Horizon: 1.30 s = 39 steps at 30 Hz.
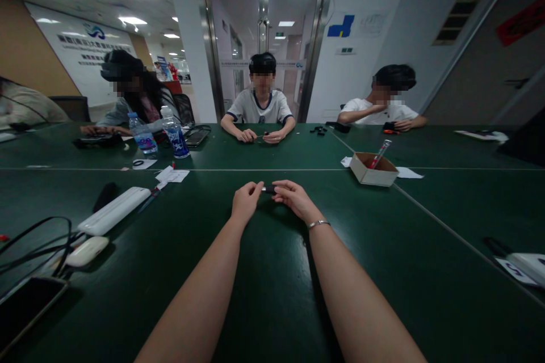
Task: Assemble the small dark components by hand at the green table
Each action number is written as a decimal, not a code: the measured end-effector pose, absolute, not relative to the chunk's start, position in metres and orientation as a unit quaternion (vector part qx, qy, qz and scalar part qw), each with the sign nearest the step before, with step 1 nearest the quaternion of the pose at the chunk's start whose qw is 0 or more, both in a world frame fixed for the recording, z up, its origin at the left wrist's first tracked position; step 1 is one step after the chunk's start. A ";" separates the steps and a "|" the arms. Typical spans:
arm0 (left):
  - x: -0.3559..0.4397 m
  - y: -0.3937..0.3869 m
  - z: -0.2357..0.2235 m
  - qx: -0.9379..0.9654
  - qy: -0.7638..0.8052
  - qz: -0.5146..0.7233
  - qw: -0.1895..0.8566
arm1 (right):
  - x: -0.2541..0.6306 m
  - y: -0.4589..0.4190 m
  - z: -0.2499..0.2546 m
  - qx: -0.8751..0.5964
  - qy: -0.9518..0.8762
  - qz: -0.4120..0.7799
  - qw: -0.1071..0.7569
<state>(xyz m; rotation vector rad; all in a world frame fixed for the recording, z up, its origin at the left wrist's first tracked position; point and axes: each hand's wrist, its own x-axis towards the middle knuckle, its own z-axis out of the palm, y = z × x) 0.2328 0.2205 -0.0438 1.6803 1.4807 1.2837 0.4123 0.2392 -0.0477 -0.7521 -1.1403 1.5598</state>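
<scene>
Small stick (269,189), blk body w/ short silvery L end, is btwn the person's hands over green table (272,261). Long axis approx. side to side, silvery end pointing twd L hand (246,202). L fingers pinched nearly closed on that tip; R hand (297,199) fingers pinch blk end.

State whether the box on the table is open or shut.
Open: the box has no lid across its top, and a tube sticks up out of it.
</scene>
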 end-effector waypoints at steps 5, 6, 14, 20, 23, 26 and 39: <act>0.233 0.229 -0.050 0.629 0.450 0.537 0.335 | 0.413 0.241 -0.049 -0.319 -0.461 0.641 0.525; 0.233 0.230 -0.050 0.631 0.432 0.546 0.342 | 0.413 0.241 -0.050 -0.320 -0.459 0.641 0.526; 0.235 0.231 -0.048 0.548 0.484 0.532 0.428 | 0.412 0.240 -0.049 -0.336 -0.459 0.635 0.523; 0.235 0.231 -0.050 0.595 0.471 0.524 0.386 | 0.411 0.240 -0.048 -0.334 -0.465 0.634 0.520; 0.235 0.231 -0.049 0.584 0.483 0.516 0.400 | 0.412 0.240 -0.048 -0.334 -0.466 0.635 0.518; 0.235 0.231 -0.050 0.602 0.481 0.513 0.379 | 0.411 0.239 -0.048 -0.332 -0.472 0.633 0.517; 0.236 0.230 -0.051 0.611 0.474 0.525 0.356 | 0.410 0.239 -0.047 -0.336 -0.476 0.627 0.516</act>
